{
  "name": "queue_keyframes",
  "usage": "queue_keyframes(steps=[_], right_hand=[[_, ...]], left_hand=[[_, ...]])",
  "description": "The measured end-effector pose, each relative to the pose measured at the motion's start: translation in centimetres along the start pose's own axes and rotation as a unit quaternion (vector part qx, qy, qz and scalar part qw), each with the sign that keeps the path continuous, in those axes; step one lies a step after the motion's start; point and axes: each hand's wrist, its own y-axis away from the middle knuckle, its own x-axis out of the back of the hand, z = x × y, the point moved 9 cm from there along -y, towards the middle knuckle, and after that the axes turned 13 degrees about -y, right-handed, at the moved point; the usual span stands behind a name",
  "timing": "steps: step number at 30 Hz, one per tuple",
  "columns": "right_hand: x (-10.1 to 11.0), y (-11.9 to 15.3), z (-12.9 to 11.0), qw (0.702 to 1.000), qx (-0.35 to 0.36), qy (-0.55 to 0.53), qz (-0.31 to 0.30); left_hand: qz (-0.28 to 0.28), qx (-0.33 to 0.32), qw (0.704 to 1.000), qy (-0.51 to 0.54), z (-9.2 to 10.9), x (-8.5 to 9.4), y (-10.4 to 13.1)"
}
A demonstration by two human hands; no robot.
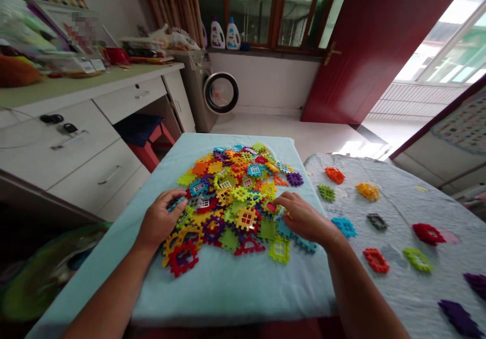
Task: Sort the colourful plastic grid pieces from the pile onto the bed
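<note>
A heap of colourful plastic interlocking building tiles point(229, 239), many with toothed edges and window grids, covers the middle of the light blue cloth. At its left side my left hand point(161, 217) is closed, a blue tile point(175, 203) between thumb and fingers. My right hand point(306, 218) reaches over the heap's right side. Its fingers are bent and apart, the fingertips near a green tile with a red window point(271, 206). A light blue tile point(284, 228) lies just under the thumb. Whether that hand touches either tile is hard to tell.
To the right, a cloth-covered round table point(398, 298) carries small sorted groups of tiles, including orange ones point(334, 175) and red ones point(428, 233). A white drawer desk point(72, 141) stands left. Behind are a stool point(142, 136), a washing machine point(197, 85) with its door ajar, and a red door point(364, 50).
</note>
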Motion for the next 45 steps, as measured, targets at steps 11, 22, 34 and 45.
queue_keyframes(steps=[11,22,34,45], right_hand=[[-0.9,-1.2,2.2,0.992,0.015,-0.065,0.110],[0.6,-0.6,8.4,0.863,-0.137,-0.389,0.291],[0.1,-0.6,8.4,0.852,-0.161,-0.413,0.279],[0.1,-0.6,8.5,0.845,-0.141,-0.432,0.282]], left_hand=[[-0.007,-0.014,1.000,-0.012,0.5,0.2,0.0],[-0.027,0.040,0.997,-0.054,-0.2,0.1,-0.1],[-0.043,0.059,0.997,0.010,-1.0,0.1,-0.1],[-0.057,0.027,0.998,-0.003,-0.5,-0.7,-0.3]])
